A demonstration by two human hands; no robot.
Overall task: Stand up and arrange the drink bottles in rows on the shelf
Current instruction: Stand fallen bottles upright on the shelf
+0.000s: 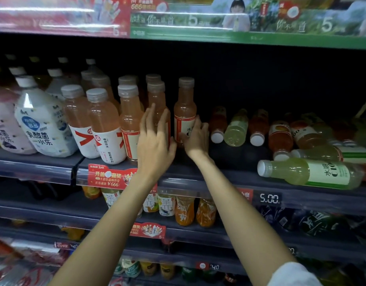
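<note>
Two bare hands are reaching onto a dark shelf [229, 178]. The right hand [195, 137] is curling around a standing clear plastic bottle [184, 112] of peach-coloured drink. The left hand [155, 139], fingers straight, is seemingly touching a neighbouring bottle [157, 100]. Green bottles [307, 172] are lying sideways nearby.

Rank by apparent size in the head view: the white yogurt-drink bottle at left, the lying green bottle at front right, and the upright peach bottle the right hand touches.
1. White yogurt-drink bottle
2. Green bottle
3. Peach bottle

The first two look close, and both sit nearer the camera, so true sizes stay unsure.
</note>
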